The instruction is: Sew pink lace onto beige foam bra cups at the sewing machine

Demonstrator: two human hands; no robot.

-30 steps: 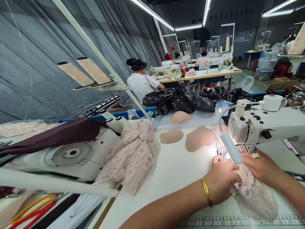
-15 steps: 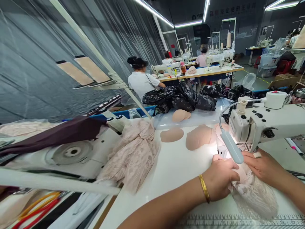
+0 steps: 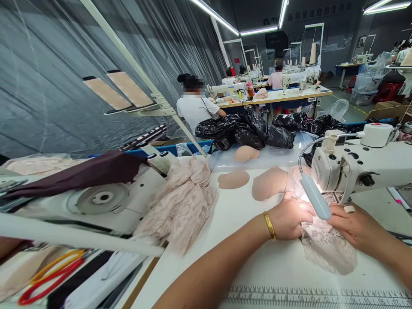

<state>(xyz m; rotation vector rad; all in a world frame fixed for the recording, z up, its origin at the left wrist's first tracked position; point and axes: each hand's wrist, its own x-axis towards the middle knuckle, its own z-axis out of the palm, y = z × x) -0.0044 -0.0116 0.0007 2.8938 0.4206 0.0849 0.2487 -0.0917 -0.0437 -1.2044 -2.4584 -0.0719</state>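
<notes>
Pale pink lace fabric [image 3: 328, 249] lies bunched under the head of a white sewing machine [image 3: 370, 165], its loose end spreading toward me. My left hand [image 3: 289, 218], with a gold bangle at the wrist, grips the fabric's left side, fingers closed around its edge. On the right side, my right hand [image 3: 357, 225] holds the lace close to the needle area, fingers bent and pressed together. A lit gooseneck lamp [image 3: 315, 197] partly hides the needle area and the left fingertips. Beige oval cup pieces [image 3: 270, 184] lie behind my left hand.
More lace [image 3: 183, 206] is heaped left of the work surface. A printed ruler strip [image 3: 309, 296] runs along the near edge. Red-handled scissors [image 3: 48, 279] lie at lower left. Black plastic bags [image 3: 247, 131] sit behind the table, and a person in white [image 3: 195, 109] sits beyond.
My left hand has moved forward and slightly left, toward the cup pieces. The lace has shifted away from me and to the left with it. My right hand stays beside the needle area.
</notes>
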